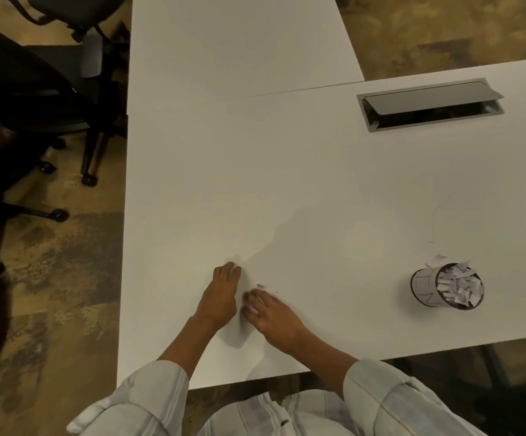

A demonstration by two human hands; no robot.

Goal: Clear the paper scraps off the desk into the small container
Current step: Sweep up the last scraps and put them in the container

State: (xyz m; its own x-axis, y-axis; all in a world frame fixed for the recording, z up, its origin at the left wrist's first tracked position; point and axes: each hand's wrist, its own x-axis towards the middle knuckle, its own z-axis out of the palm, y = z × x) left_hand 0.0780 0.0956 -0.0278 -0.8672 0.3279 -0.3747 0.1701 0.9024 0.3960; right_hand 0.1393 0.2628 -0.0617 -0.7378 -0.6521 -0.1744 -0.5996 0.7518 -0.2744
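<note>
Both hands rest low on the white worktop (287,158) near its front edge, close together and almost touching. The left hand (220,297) lies edge-down with fingers together and gently curved, forming a wall on the left side of a few small paper scraps (263,287). The right hand (271,316) lies palm-down with its fingers slightly spread and flat against the surface, fingertips at the scraps; whether it pinches any of them cannot be told, as the area is blurred. Neither hand visibly holds anything. The small container (446,286), a cylindrical cup, stands well apart to the right, nearer the front edge, tilted toward the camera in the wide view and filled to the brim with pale paper shreds. 1 or 2 loose scraps (438,259) lie just beside its far rim. Farther back on the right, a grey cable hatch (430,103) is set into the worktop with its flap raised. Black office chairs (50,89) stand on the patterned carpet to the left.
</note>
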